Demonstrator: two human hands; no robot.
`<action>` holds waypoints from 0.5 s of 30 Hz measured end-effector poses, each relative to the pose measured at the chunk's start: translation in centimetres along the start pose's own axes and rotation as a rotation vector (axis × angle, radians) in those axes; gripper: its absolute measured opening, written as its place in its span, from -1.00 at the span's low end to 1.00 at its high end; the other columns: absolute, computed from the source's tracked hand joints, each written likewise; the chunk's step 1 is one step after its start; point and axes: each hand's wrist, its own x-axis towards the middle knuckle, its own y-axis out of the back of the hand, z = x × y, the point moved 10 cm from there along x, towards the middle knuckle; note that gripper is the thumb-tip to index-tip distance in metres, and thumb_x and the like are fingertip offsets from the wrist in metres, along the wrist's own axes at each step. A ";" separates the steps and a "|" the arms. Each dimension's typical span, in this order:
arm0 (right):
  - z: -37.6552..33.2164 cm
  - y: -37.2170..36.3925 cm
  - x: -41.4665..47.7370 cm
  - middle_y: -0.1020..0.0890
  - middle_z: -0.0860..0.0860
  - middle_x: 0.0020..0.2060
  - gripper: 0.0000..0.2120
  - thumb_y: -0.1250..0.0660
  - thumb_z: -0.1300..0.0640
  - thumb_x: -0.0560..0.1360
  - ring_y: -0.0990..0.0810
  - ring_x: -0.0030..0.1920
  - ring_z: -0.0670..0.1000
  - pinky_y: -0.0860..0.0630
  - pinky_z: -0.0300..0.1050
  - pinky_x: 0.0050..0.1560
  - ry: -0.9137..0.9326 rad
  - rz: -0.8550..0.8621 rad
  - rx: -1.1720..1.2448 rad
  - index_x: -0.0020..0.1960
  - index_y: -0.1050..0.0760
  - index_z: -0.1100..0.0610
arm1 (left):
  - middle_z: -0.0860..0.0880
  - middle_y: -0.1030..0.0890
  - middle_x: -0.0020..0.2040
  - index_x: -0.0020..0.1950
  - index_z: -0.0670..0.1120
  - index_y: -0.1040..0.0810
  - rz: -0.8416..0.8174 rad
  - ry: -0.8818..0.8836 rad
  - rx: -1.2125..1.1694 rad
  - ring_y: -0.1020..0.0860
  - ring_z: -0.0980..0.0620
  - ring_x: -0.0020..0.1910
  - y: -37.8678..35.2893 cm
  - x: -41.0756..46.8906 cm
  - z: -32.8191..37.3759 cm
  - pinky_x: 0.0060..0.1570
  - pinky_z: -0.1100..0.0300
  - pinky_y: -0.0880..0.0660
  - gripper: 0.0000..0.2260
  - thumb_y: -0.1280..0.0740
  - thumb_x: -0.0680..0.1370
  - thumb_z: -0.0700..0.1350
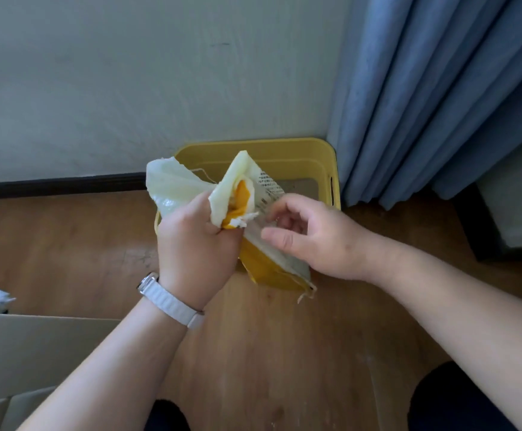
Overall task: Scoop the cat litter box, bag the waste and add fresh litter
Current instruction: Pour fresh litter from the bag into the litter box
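The yellow plastic rounded-corner cat litter box [284, 147] sits on the floor in the corner of the room, its back against the pale wall [129, 88] and its right side just beside the blue pleated curtain [440, 104]. A patch of grey litter [303, 186] shows inside it. The brown wooden floor [284, 353] runs under everything. A flat cardboard box flap [35, 346] lies at lower left.

Above the front of the litter box hangs a white and yellow woven litter bag [272, 269], tilted, with printed text on one face. The left hand [195, 241] grips the bag's bunched upper part, fingers curled tightly round it. The right hand [318, 241] holds the bag's side: thumb laid on its surface, fingers curled behind a translucent layer. A white watch strap [169, 301] circles the left wrist.
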 end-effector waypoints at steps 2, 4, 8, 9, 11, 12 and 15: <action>2.3 -0.9 -0.3 -0.44 -0.17 0.04 -0.42 -0.39 -0.34 0.36 -0.46 0.04 -0.14 -0.51 -0.05 0.12 -0.076 -0.107 -0.284 0.27 -0.35 -0.11 | -0.08 -0.52 -0.45 -0.33 -0.20 -0.47 0.041 0.116 -0.121 -0.49 -0.08 -0.43 1.1 0.5 -1.4 -0.43 -0.01 -0.45 -0.74 -0.43 0.45 -0.07; 4.0 -1.1 -0.5 -0.29 -0.19 0.20 -0.22 -0.43 -0.36 0.31 -0.37 0.23 -0.12 -0.46 -0.06 0.25 -0.123 -0.141 -0.400 0.40 -0.17 -0.18 | -0.17 -0.59 -0.37 -0.26 -0.21 -0.54 0.095 0.214 -0.267 -0.51 0.04 -0.37 2.2 0.7 -2.2 -0.34 -0.02 -0.48 -0.76 -0.46 0.46 -0.06; 6.8 0.1 -0.4 -0.17 -0.11 0.44 0.02 -0.48 -0.34 0.28 -0.33 0.38 -0.01 -0.42 -0.06 0.31 -0.236 -0.109 -0.469 0.50 0.10 -0.23 | -0.05 -0.61 -0.35 -0.25 -0.14 -0.57 0.158 0.280 -0.450 -0.48 0.12 -0.31 4.0 1.1 -2.1 -0.30 0.11 -0.47 -0.84 -0.50 0.46 -0.14; 7.4 0.3 -0.4 -0.21 -0.06 0.46 0.04 -0.49 -0.33 0.27 -0.38 0.35 -0.01 -0.44 -0.09 0.26 -0.268 -0.103 -0.454 0.51 0.11 -0.22 | 0.08 -0.59 -0.36 -0.26 -0.09 -0.57 0.160 0.287 -0.483 -0.48 0.16 -0.31 4.2 1.2 -2.0 -0.30 0.18 -0.46 -0.85 -0.49 0.47 -0.17; 8.3 0.5 -0.4 -0.37 -0.06 0.41 0.04 -0.50 -0.31 0.27 -0.49 0.19 -0.06 -0.48 -0.17 0.06 -0.310 -0.089 -0.390 0.52 0.08 -0.19 | 0.15 -0.56 -0.37 -0.27 -0.07 -0.54 0.168 0.303 -0.526 -0.47 0.19 -0.33 4.7 1.3 -2.2 -0.30 0.26 -0.44 -0.83 -0.49 0.46 -0.21; 8.6 0.5 -0.4 -0.43 -0.08 0.37 0.02 -0.50 -0.30 0.28 -0.51 0.13 -0.09 -0.48 -0.19 0.00 -0.316 -0.085 -0.355 0.52 0.04 -0.17 | 0.12 -0.54 -0.37 -0.28 -0.10 -0.52 0.179 0.313 -0.535 -0.45 0.17 -0.33 4.9 1.3 -2.4 -0.30 0.25 -0.43 -0.81 -0.49 0.46 -0.21; 8.8 -0.1 -0.1 -0.53 -0.10 0.21 -0.24 -0.47 -0.22 0.37 -0.55 0.06 -0.10 -0.55 -0.13 0.06 -0.294 -0.077 -0.271 0.46 -0.23 -0.11 | 0.05 -0.55 -0.30 -0.25 -0.06 -0.52 0.203 0.324 -0.549 -0.47 0.14 -0.30 5.0 1.3 -2.8 -0.27 0.22 -0.46 -0.83 -0.49 0.45 -0.22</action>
